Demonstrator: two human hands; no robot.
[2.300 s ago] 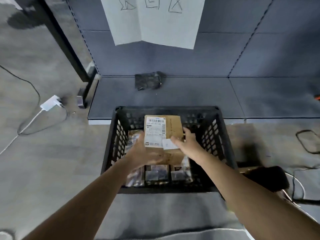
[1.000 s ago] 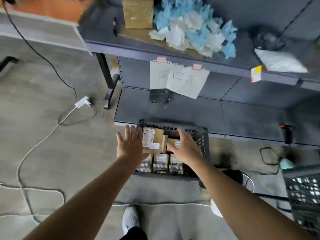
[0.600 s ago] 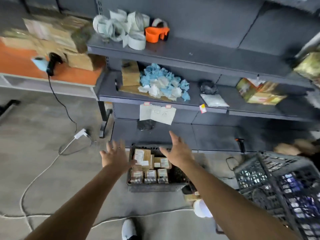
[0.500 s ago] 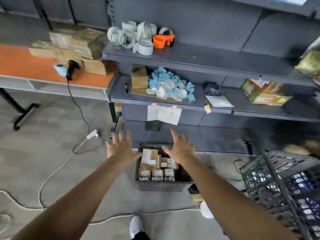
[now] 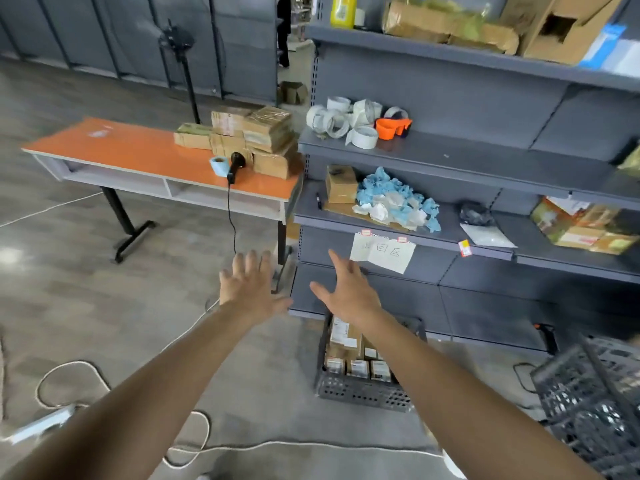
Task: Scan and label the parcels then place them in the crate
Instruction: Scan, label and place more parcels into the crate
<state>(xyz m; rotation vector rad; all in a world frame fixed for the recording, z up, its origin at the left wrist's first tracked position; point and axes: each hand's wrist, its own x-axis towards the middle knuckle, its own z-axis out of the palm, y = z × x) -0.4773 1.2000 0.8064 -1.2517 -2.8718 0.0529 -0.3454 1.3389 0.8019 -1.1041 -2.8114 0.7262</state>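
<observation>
A black plastic crate (image 5: 360, 393) stands on the floor before the shelving, with several brown labelled parcels (image 5: 343, 337) inside. My left hand (image 5: 247, 287) and my right hand (image 5: 348, 292) are raised above and left of the crate, fingers spread, holding nothing. On the orange table (image 5: 138, 150) at the left lies a stack of brown parcels (image 5: 256, 136), a black handheld scanner (image 5: 235, 164) with a cable, and a blue label roll (image 5: 219, 165).
Grey metal shelving (image 5: 467, 157) on the right carries tape rolls, an orange dispenser (image 5: 393, 126), crumpled blue paper and boxes. A second dark crate (image 5: 595, 403) stands at lower right. White cables (image 5: 194, 441) trail across the floor. A fan stand (image 5: 183, 64) rises behind the table.
Both hands let go of the parcel, which now lies in the crate, and rose open. My view lifted and swung left from the crate up to the shelves and orange table.
</observation>
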